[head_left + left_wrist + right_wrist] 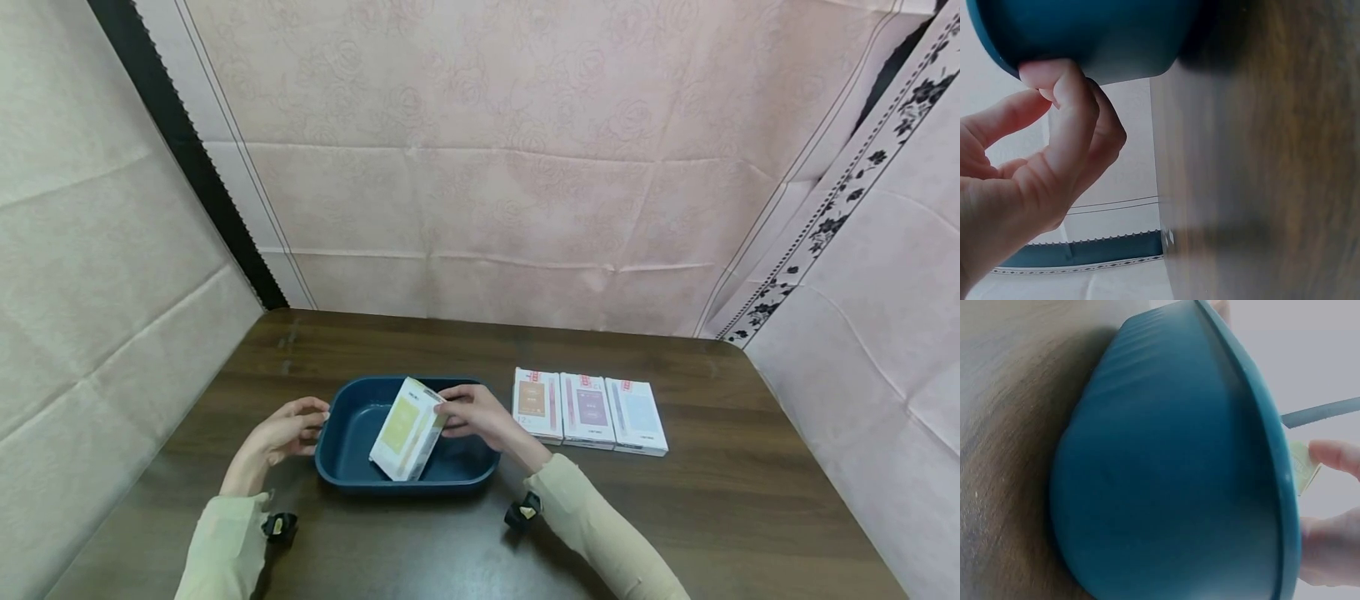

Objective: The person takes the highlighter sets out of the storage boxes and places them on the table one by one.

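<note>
A blue plastic bin [352, 482] sits on the table. Over its inside, a white box with a yellow-green panel [401, 425] stands tilted. My right hand [476, 414] pinches that box by its upper right side. In the right wrist view, the bin's outer wall [1166, 469] hides most of the box, and only a green corner [1304, 464] shows beside my fingers. At the bin's left end, my left hand [288, 429] holds the rim with curled fingers. The left wrist view shows thumb and fingertip [1044, 74] at the bin's edge.
Right of the bin, three white boxes lie side by side: one with an orange-brown panel [532, 400], one purple [591, 407], one pale blue [637, 415]. The brown wooden table [720, 500] is bordered by pale cloth [487, 217] at the back and sides.
</note>
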Demonstrator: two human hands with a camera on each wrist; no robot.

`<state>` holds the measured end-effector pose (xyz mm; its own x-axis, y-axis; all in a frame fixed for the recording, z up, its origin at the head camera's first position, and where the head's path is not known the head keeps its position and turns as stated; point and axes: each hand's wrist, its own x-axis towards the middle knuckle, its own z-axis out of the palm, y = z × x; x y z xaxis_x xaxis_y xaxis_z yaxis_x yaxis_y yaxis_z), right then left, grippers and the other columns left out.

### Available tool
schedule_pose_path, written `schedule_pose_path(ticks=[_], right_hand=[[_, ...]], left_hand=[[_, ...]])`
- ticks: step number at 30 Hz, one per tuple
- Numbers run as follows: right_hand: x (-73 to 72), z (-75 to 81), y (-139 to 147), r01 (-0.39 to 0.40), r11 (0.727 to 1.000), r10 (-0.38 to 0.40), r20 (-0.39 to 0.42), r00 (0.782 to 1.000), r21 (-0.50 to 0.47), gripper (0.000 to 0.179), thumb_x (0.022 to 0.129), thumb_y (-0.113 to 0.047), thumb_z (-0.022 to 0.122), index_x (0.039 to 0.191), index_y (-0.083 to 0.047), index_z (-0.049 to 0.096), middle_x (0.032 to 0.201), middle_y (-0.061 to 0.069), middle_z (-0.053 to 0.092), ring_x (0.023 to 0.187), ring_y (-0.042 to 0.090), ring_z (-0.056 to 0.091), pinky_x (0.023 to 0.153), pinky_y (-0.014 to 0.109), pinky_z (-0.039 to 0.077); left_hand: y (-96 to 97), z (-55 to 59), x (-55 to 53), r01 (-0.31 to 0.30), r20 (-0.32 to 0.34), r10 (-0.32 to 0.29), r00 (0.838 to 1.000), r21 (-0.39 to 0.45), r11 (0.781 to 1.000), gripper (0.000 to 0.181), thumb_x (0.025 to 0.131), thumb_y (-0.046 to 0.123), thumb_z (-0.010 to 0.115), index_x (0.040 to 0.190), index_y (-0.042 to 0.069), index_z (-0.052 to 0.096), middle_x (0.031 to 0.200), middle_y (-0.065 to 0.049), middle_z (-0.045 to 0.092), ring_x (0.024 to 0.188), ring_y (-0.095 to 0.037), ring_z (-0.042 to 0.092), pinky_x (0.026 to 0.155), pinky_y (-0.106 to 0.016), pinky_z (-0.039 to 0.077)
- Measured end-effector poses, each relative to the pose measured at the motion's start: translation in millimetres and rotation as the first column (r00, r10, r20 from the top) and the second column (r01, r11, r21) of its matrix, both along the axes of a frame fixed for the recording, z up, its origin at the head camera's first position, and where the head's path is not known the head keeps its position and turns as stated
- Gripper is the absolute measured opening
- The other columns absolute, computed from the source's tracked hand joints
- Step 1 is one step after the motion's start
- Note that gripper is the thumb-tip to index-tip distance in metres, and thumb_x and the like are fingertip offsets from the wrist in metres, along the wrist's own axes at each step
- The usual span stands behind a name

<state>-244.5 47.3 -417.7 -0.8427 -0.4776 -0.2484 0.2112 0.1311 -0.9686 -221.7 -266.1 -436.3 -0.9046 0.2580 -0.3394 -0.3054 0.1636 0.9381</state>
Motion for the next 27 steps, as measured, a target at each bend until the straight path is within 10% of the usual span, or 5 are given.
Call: schedule_pose_path(ticks=[27], right_hand=[[0.3, 8.8, 12.4, 0.084, 0.995, -0.088, -0.070, 0.994, -0.061, 0.039, 0.089, -0.018, 0.055, 0.121, 0.004, 0.049, 0.120, 0.023, 0.053, 0.092, 0.023, 0.063, 0.083, 0.046, 0.048]], left_hand=[[0.0, 1.8, -1.6, 0.001, 0.044, -0.002, 0.999, 0.017, 1.000, 0.009, 0.095, 0.013, 0.042, 0.102, 0.009, 0.043, 0.075, 0.003, 0.057, 0.065, -0.007, 0.055, 0.060, -0.028, 0.050]])
